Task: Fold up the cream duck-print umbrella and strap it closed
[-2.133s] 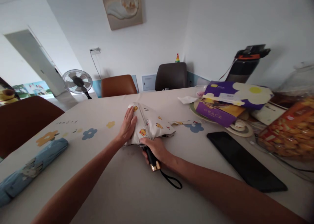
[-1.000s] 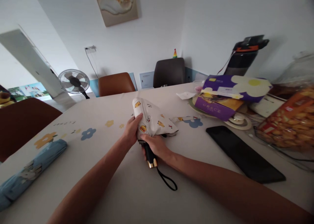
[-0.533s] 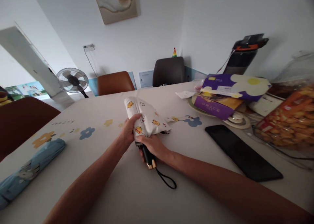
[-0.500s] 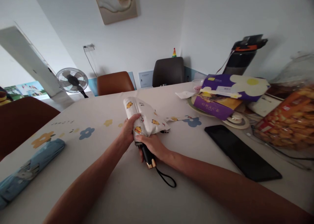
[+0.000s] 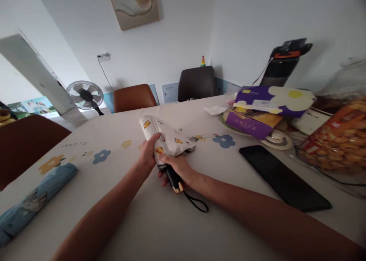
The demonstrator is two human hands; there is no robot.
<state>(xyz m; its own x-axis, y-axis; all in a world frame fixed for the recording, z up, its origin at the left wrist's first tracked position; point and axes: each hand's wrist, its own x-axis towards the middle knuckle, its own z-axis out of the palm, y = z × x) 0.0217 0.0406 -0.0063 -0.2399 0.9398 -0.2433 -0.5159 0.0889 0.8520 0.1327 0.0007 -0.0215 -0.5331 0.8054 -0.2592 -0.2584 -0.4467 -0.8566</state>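
A white folding umbrella (image 5: 171, 137) with small yellow cartoon prints is held above the table in both hands. Its canopy is partly wrapped, with a loose flap spreading to the right and a strap trailing from it. My left hand (image 5: 149, 151) is closed round the left side of the canopy, thumb on top. Lower down, my right hand (image 5: 180, 169) grips the canopy's base beside the black handle, thumb across the fabric. Gold trim ends the handle, and a black wrist loop hangs from it. The fingers beneath the umbrella are mostly hidden.
A folded blue umbrella (image 5: 37, 200) lies at the left. On the right are a black phone (image 5: 283, 177), purple boxes (image 5: 251, 124), a dark bottle (image 5: 281, 64) and a snack-filled container (image 5: 340, 139). Chairs (image 5: 134, 96) and a fan (image 5: 85, 95) stand beyond the table (image 5: 137, 223).
The umbrella's top has tipped slightly left, while the handle end and its loop have shifted a little right. Both hands keep their hold.
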